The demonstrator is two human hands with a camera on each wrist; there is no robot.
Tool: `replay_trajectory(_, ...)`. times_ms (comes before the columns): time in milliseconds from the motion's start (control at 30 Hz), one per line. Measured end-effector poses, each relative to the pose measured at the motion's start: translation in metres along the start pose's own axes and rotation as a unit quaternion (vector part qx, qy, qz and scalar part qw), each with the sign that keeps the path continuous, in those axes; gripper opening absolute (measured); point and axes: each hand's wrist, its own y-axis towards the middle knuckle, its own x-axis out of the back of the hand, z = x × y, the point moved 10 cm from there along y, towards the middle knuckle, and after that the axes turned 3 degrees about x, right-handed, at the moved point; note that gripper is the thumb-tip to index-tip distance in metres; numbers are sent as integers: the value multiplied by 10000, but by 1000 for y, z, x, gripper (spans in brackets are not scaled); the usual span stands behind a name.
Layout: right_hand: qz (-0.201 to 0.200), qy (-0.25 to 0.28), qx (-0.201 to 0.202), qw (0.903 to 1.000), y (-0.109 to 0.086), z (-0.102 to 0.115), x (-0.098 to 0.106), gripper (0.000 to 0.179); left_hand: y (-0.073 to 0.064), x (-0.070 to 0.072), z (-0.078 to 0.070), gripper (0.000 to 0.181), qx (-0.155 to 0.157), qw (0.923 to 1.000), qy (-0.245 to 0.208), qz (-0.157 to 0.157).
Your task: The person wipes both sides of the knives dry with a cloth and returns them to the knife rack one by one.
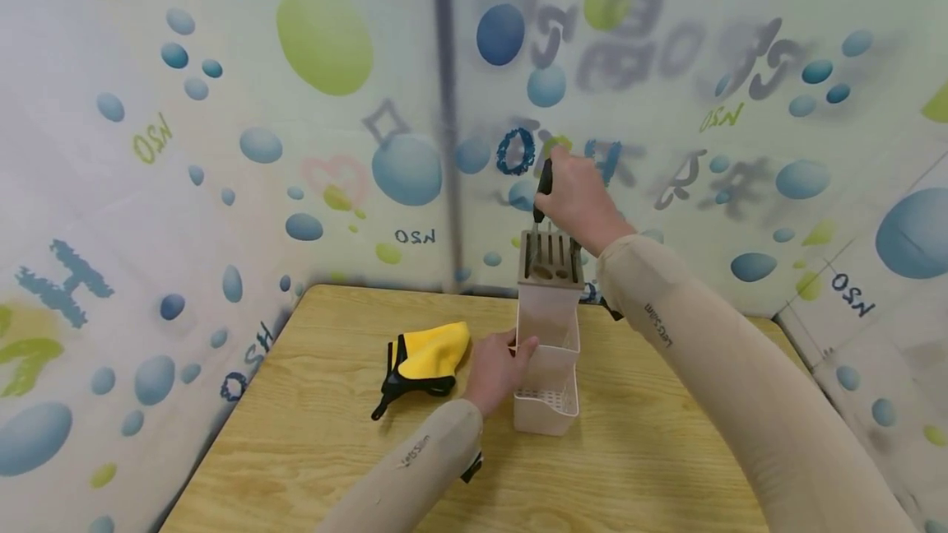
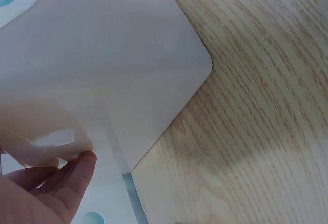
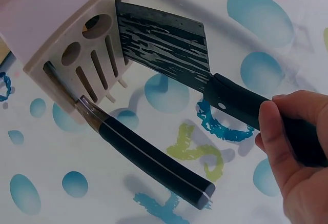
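Observation:
A pale knife holder point(image 1: 548, 315) with a brown slotted top stands on the table, with two open baskets on its near side. My right hand point(image 1: 573, 196) grips the black handle of a cleaver point(image 3: 164, 44) above the holder. Its broad blade stands partly in an end slot in the right wrist view. A second black-handled knife point(image 3: 154, 155) sits in the slot at the opposite end. My left hand point(image 1: 498, 373) holds the holder's left side, at basket height. In the left wrist view, the fingertips point(image 2: 84, 165) touch the pale plastic wall.
A yellow-and-black cloth item point(image 1: 429, 356) lies left of the holder on the wooden table point(image 1: 311, 426). Behind the table's far edge hangs a pale patterned curtain point(image 1: 355, 130), close to the holder.

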Motion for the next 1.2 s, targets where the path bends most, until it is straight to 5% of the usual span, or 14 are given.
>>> replay_trajectory(400,-7,151,68,9999,3,-5,-18,43,1,-1,1,37,-292,9995,-32,-132)
replay_trajectory(767,-193,171,58,9997,6,-15,-27,52,0,1,0,39,-286,9995,-75,-90)
replay_trajectory(1200,55,151,-102,9998,9,-22,-47,56,1,-2,1,41,-247,9997,-78,17)
